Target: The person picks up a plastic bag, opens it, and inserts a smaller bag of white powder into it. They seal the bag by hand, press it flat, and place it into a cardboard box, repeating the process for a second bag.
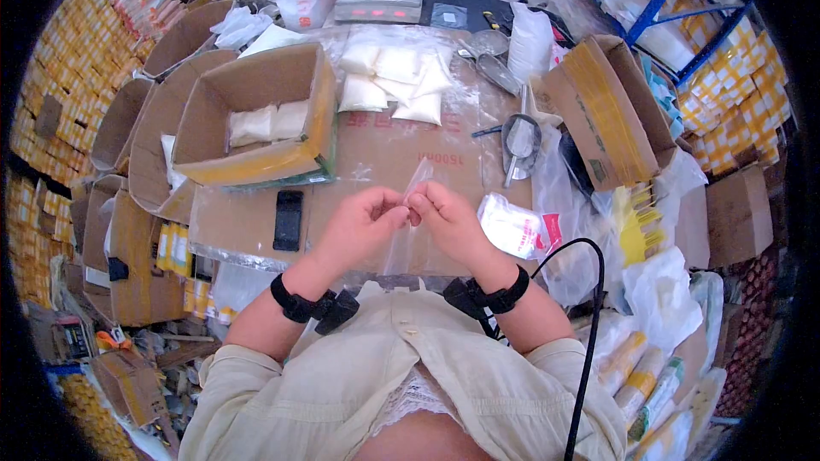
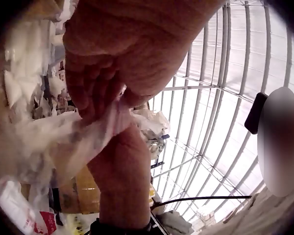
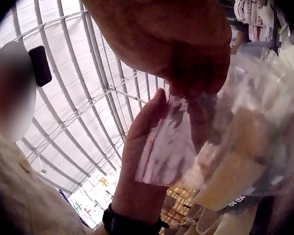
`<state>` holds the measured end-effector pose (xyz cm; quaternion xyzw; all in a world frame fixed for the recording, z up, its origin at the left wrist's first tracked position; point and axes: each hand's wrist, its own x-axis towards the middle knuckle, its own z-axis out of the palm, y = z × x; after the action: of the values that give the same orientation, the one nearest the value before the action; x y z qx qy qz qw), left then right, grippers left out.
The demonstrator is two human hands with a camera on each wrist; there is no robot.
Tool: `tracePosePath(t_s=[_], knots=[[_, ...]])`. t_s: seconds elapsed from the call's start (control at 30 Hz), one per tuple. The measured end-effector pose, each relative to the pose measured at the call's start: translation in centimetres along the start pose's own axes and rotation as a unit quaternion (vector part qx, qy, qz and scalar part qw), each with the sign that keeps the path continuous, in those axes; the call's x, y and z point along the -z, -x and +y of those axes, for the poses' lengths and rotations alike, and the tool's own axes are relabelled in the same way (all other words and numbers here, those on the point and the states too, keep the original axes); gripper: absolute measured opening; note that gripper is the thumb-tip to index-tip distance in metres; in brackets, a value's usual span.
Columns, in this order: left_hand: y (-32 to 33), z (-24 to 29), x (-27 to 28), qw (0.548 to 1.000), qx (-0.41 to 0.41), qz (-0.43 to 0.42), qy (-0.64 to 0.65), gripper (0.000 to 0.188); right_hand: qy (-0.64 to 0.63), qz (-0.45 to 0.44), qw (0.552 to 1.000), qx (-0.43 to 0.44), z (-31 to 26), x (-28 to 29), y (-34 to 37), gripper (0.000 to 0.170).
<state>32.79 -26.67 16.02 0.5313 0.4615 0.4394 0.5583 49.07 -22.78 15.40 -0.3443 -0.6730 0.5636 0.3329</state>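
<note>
While the left hand (image 1: 369, 217) pinches a thin clear bag (image 3: 167, 149), the right hand (image 1: 446, 218) pinches it too, close by. The bag is between the two hands. A black phone (image 1: 289, 220) lies left of the left hand. Past both hands, white packets (image 1: 398, 62) sit in a pile, and a brown box (image 1: 256, 172) stands beside them, to the left.

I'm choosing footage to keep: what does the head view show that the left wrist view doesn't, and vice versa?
Only the head view shows the phone lying on the table. Only the left wrist view shows the roof. Both show the left hand and right hand on the plastic bag, and the black cable.
</note>
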Motion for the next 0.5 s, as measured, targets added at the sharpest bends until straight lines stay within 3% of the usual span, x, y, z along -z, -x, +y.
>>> tracePosePath(t_s=[0.13,0.37,0.43,0.5], knots=[[-0.7,-0.1,-0.5,0.995,0.013,-0.006,-0.094,0.012,0.094,0.061,0.992,0.058,1.4,0.5,0.8,0.014],[-1.5,-1.8,-1.7,1.000,0.028,0.000,0.012,0.013,0.011,0.048,0.999,-0.006,2.7,0.5,0.6,0.010],[-1.8,-2.6,-1.2,0.999,0.029,0.001,-0.034,0.013,0.054,0.036,0.998,0.001,2.4,0.5,0.4,0.012],[-2.0,-2.9,-0.7,0.997,0.034,-0.009,-0.070,0.013,-0.008,0.029,0.999,-0.013,3.8,0.5,0.0,0.013]])
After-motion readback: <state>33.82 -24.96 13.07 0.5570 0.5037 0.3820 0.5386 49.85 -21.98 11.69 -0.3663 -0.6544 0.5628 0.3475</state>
